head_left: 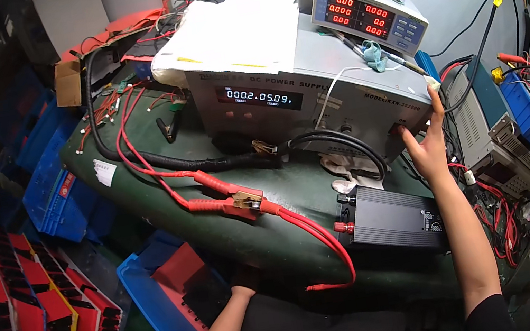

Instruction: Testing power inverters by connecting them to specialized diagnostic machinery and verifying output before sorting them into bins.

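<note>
My right hand (428,151) reaches to the right end of a big grey DC power supply (210,111). Its thumb is on the switch (399,132) at the lower right of the front panel, and a finger stretches up to the top corner. The power supply's display (259,98) is lit. My left hand (246,286) is low by the table's front edge, beside a blue bin (131,280); its fingers are hidden in the dark. A black finned metal box (386,219) with a red terminal lies below the power supply. Red-handled clamps (215,184) with red cables lie left of it.
A meter with red digits (359,13) and white papers (232,31) sit on the power supply. Thick black cables (174,165) cross the green tabletop (167,206). Instruments (481,115) and tangled wires crowd the right. Red-and-black stacked items (43,308) stand at left.
</note>
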`<move>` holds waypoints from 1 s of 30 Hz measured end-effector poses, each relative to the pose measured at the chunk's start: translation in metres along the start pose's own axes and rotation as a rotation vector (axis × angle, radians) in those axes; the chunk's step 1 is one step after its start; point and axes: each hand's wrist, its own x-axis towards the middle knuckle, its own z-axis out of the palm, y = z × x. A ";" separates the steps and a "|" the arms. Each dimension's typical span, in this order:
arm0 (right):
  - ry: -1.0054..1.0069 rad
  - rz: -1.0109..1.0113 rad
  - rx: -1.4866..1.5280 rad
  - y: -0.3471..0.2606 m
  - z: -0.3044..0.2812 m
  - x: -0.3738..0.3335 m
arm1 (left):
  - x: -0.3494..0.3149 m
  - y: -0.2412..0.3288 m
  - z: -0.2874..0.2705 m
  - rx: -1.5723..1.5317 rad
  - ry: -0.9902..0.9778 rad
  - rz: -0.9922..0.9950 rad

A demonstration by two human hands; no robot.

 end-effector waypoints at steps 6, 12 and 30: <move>-0.005 0.001 0.002 -0.002 0.001 0.000 | -0.005 -0.007 0.014 -0.007 -0.040 -0.035; 0.000 -0.001 -0.005 -0.002 0.000 0.000 | -0.007 -0.006 0.012 -0.011 -0.048 -0.022; -0.004 -0.015 -0.032 0.003 -0.002 -0.001 | -0.003 -0.004 0.011 0.019 -0.080 -0.052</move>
